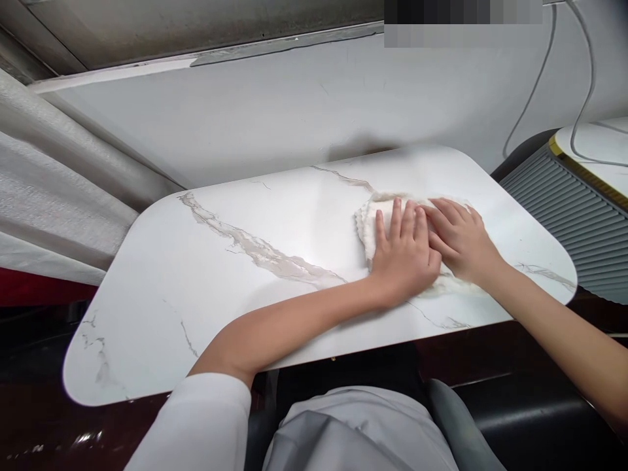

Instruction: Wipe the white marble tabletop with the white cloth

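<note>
A white cloth with a scalloped edge lies on the right half of a white marble-patterned table. My left hand rests flat on the cloth, its fingers spread and pointing away from me. Beside it, touching it, my right hand also presses on the cloth, fingers stretched out toward the left. Both palms face down, and the cloth's middle is hidden beneath them.
Behind the table runs a pale wall below a metal-framed window ledge. White curtains hang at the left. A ribbed grey cabinet with a gold edge stands at the right, with a grey cable hanging near it.
</note>
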